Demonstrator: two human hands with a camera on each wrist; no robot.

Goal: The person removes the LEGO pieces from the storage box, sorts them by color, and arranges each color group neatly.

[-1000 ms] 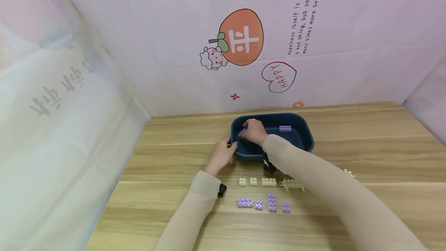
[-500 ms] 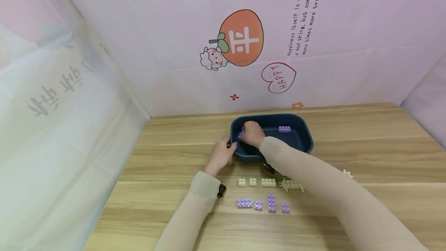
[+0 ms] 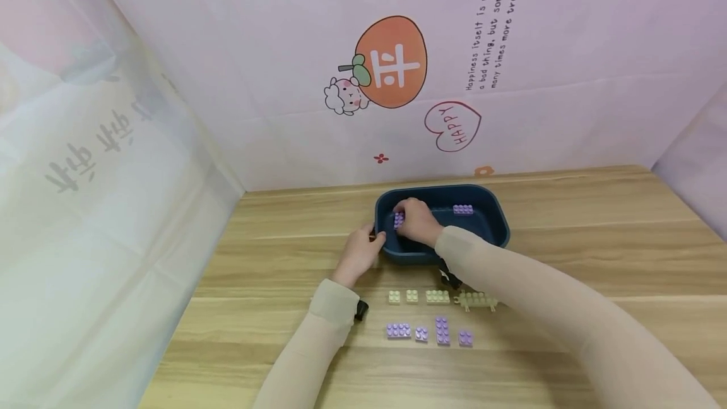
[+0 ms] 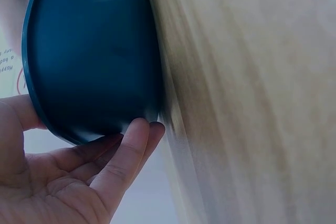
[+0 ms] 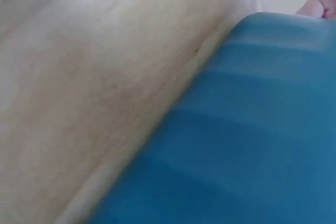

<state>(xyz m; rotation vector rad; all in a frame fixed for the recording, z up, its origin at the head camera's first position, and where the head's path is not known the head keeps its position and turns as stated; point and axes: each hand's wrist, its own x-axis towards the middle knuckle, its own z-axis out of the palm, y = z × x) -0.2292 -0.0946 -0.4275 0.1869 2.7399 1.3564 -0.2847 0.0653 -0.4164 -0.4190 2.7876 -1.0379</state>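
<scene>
My left hand [image 3: 361, 254] grips the left end of a dark blue plastic bin [image 3: 410, 259]. In the left wrist view the thumb is at the rim and the fingers lie along the outer wall of the bin [image 4: 92, 61]. Inside the bin, at its left end, my right hand [image 3: 419, 222] pinches a purple toy building brick [image 3: 399, 219], its studs partly visible past the fingers. Another purple brick [image 3: 462, 209] lies in the bin toward the back right. The right wrist view shows mostly the bin's outside [image 5: 236, 129], so the right fingers are hidden there.
In front of the bin, a row of pale yellow-green bricks [image 3: 437, 296] ends at a knobbly pale green piece [image 3: 476, 300]. Nearer lies a row of purple bricks [image 3: 399, 331]. A printed cloth wall [image 3: 295, 144] stands behind the wooden table [image 3: 272, 308].
Inside the bin, the purple brick in my right hand has turned so its studs show more, and the hand has shifted slightly right. My left hand stays at the bin's end.
</scene>
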